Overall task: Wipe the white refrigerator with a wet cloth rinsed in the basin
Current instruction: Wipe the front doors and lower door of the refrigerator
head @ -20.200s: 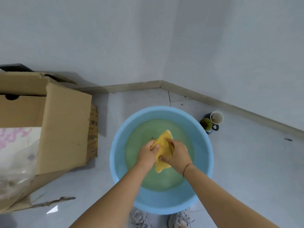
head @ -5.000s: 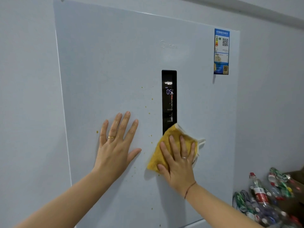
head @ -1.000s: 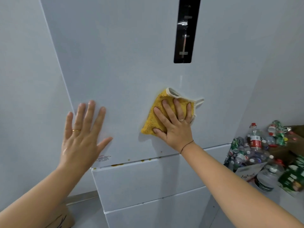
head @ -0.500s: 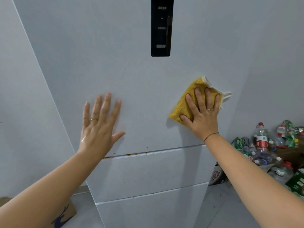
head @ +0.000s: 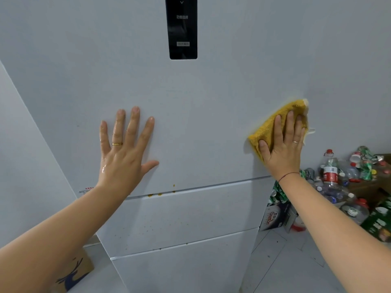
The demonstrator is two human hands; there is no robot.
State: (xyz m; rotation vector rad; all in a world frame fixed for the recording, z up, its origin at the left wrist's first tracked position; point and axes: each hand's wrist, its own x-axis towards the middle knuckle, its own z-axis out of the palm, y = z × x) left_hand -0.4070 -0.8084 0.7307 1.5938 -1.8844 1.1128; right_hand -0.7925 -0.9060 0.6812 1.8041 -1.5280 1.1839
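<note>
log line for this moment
right hand: presses yellow cloth on refrigerator door, right edge | left hand: flat on door | orange drips: on lower seam

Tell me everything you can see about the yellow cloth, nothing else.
The yellow cloth looks like thick terry with a pale trim at its upper corner. It is bunched, pressed against the white refrigerator door near its right edge, under the right hand, whose straight fingers cover much of it.

The right hand [head: 283,149] presses a folded yellow terry cloth [head: 267,128] flat against the tall white refrigerator door [head: 201,106] at three o'clock. The wet left hand [head: 124,153], fingers spread, rests flat at nine. Orange drips [head: 160,194] dot the seam at six.
</note>
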